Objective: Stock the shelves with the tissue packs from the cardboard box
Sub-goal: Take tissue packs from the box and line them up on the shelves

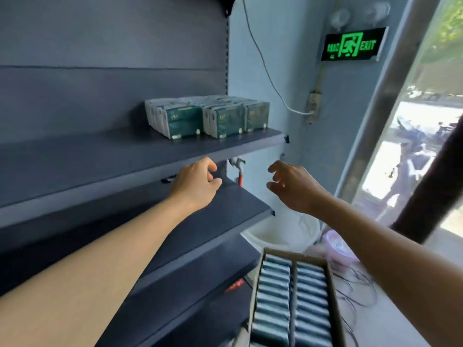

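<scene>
— What's the setting?
— A corner with pale blue walls [288, 58] and a dark grey shelving unit [100, 96]. A green exit sign [352, 45] glows high above the right hand, and a bright window [426, 146] lies off to that hand's right.

— Where are the hands?
— Both reach forward, holding nothing. The left hand [196, 182] has loosely curled fingers and sits just under the front edge of the upper shelf [125, 156]. The right hand [292, 185] hangs in the air beside the shelf ends, fingers relaxed and spread.

— And the tissue packs?
— Three rows of green shelved packs [208, 117] stand on that upper shelf, above and between the two hands. The cardboard box [333, 296] sits well below the right hand, with two columns of boxed packs [293, 301] in it.

— Anything else?
— A white bucket [283, 234] lies directly below the right hand, beyond the box.
</scene>
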